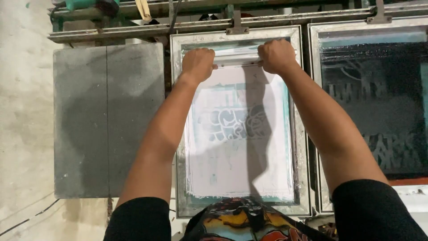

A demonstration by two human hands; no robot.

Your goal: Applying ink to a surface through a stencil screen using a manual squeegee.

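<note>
Gripping a squeegee (236, 61) at the far end of the screen-printing frame (238, 35), the person has the left hand (198, 64) and the right hand (276, 55) curled tight around its handle, fingers wrapped, one fist toward each end. The squeegee lies across the mesh, just inside the frame's far rail, with a coat of white ink (240, 169) spread over the printed design (234, 122) below it.

For a clean pass, judging from this grip: keep both fists level so the blade meets the mesh evenly along its length, hold a steady tilt, and draw toward the near rail at one speed with even downward pressure.

Edges to mind: the blade ends sit close to the left and right inner rails, so sideways drift has little allowance. The near rail, by the person's patterned shirt (245, 223), marks the end of the mesh. A second screen frame (365, 31) with dark mesh stands just beside on the right; a grey platen (107, 120) lies on the left, near the left forearm. A metal rail (133, 29) crosses beyond the frames.
</note>
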